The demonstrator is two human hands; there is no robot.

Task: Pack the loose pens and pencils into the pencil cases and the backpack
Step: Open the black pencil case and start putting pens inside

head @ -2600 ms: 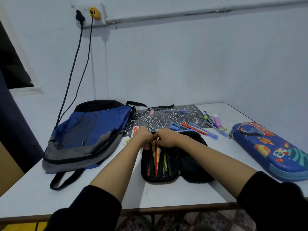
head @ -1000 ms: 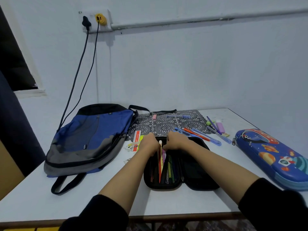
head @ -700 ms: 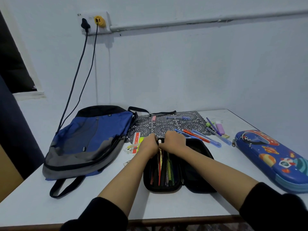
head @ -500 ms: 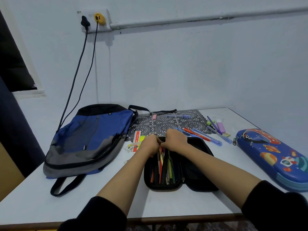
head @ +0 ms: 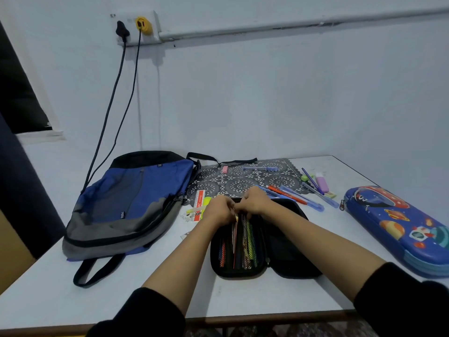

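A: How far along does it look, starting from the left?

B: The backpack (head: 128, 205) lies flat on the table (head: 48, 288), apparently zipped, and I can see nothing going into it. Just beside it a ruler (head: 198, 202) and a yellow highlighter (head: 206, 201) lie loose.

A: And the middle?

B: The black pencil case (head: 286, 259) lies open and its left half holds a row of pencils (head: 239, 244) behind mesh. The left hand (head: 220, 210) and right hand (head: 254, 203) are pressed together at its far end, fingers tucked down over the pencil tops. I cannot tell whether they grip one.

A: So that case is partly filled?

B: I'd say so. Farther right, a blue pen (head: 260, 168) and a pink eraser (head: 225, 169) sit on the patterned mat (head: 279, 181), and several loose pens (head: 295, 199) lie near a purple highlighter (head: 322, 182). The space-print pencil case (head: 401, 227) looks closed. Most of the job remains, I judge.
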